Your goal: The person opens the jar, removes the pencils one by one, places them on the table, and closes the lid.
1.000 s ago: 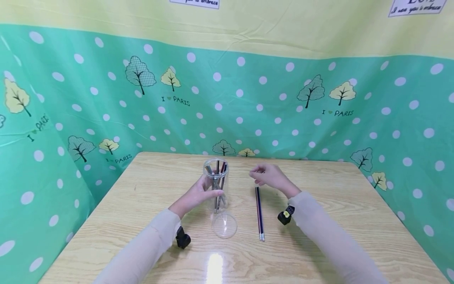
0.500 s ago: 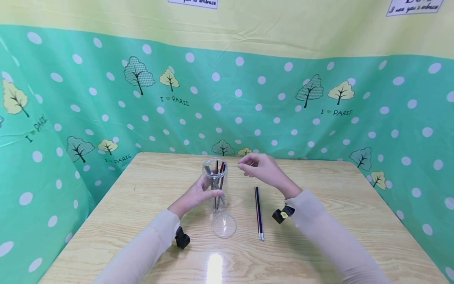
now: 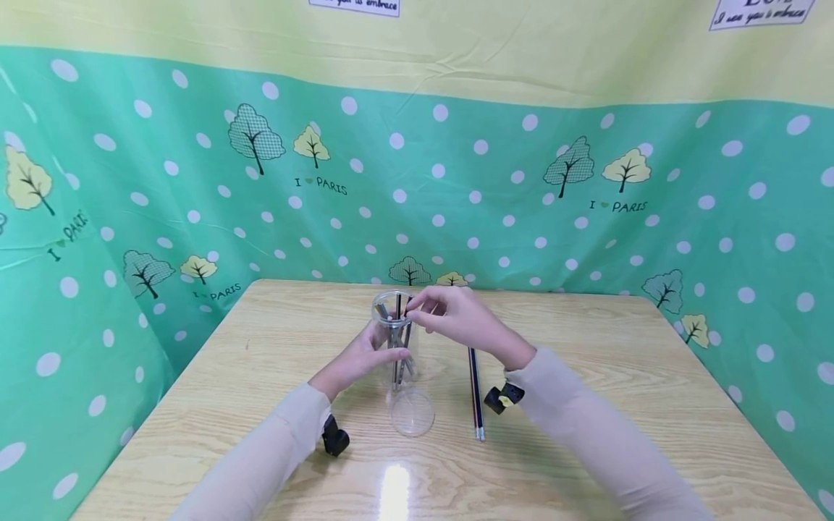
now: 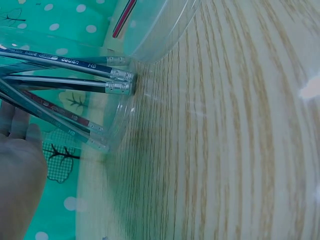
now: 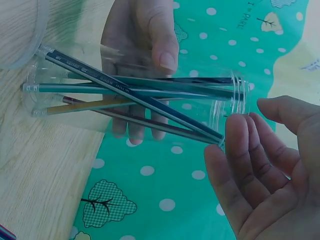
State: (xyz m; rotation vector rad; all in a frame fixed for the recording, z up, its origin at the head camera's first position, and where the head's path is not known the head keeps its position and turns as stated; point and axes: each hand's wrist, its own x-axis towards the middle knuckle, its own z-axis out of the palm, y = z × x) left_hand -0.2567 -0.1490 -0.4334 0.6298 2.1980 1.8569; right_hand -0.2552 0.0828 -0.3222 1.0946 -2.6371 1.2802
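Note:
A clear jar (image 3: 394, 322) with a wide mouth stands upright on the table, and several pencils (image 5: 135, 99) lean crosswise inside it. My left hand (image 3: 361, 359) grips the jar's side, with the thumb across the front. At the jar's mouth is my right hand (image 3: 465, 318), its fingertips by the rim. In the right wrist view these fingers are loosely bent, with nothing visible between them. To the right of the jar, dark pencils (image 3: 476, 398) lie side by side on the table.
A round clear lid (image 3: 413, 414) lies on the wooden table (image 3: 293, 463) just in front of the jar. Behind the table hangs a green and yellow patterned cloth (image 3: 508, 202).
My right hand has moved left from above the loose pencils to the jar's mouth. The left hand and jar have stayed in place.

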